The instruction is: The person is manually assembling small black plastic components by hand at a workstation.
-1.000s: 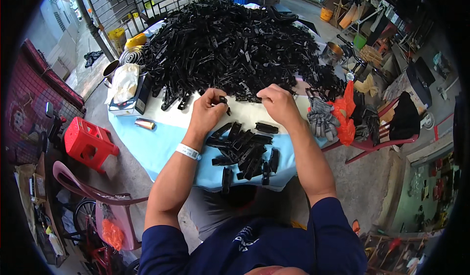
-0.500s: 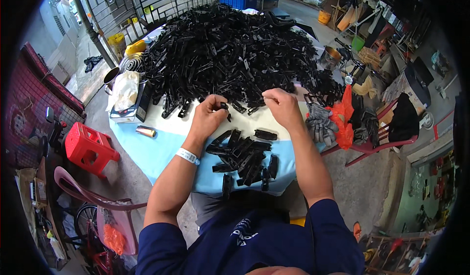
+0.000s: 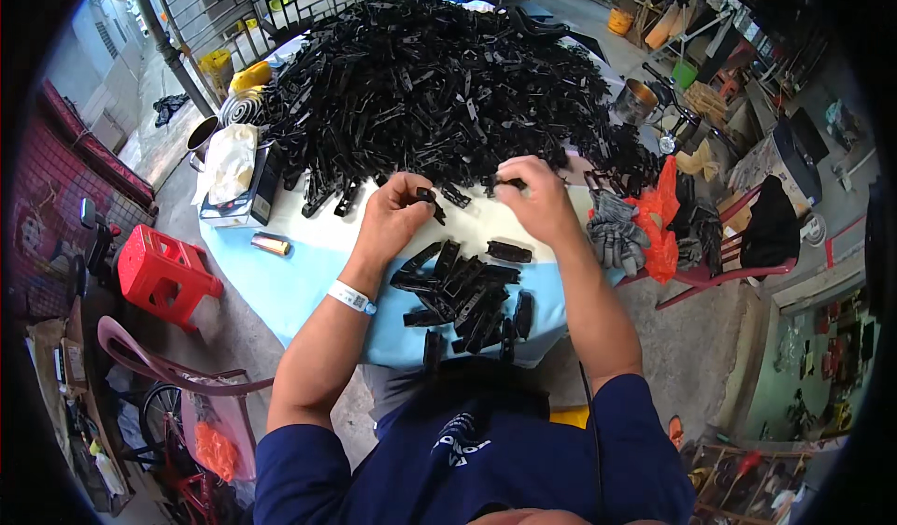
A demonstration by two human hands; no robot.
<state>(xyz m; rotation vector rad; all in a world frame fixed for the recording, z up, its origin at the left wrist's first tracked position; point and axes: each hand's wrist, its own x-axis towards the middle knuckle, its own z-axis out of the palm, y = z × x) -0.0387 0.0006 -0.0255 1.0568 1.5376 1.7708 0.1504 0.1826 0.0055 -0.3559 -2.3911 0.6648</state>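
My left hand (image 3: 392, 215) is closed on a small black plastic part (image 3: 432, 205), which sticks out past the fingertips. At the front edge of a big heap of black plastic parts (image 3: 430, 86), my right hand (image 3: 534, 198) has its fingers bent together. Something dark shows at those fingertips, but I cannot make out what it is. Between my forearms lies a smaller group of longer black parts (image 3: 462, 291), some overlapping and several set apart. They rest on the table's pale yellow and light blue cloth (image 3: 308, 287).
On the table's left are a box (image 3: 245, 198) with a cream cloth on it, a lighter (image 3: 271, 244) and a metal mug (image 3: 206, 134). Grey gloves (image 3: 617, 231) and an orange plastic bag (image 3: 660, 217) are at the right edge. A red stool (image 3: 163, 268) stands left.
My right hand has turned slightly, with its fingers now lower at the heap's edge and something dark at them. My left hand still holds its black part, now tilted differently.
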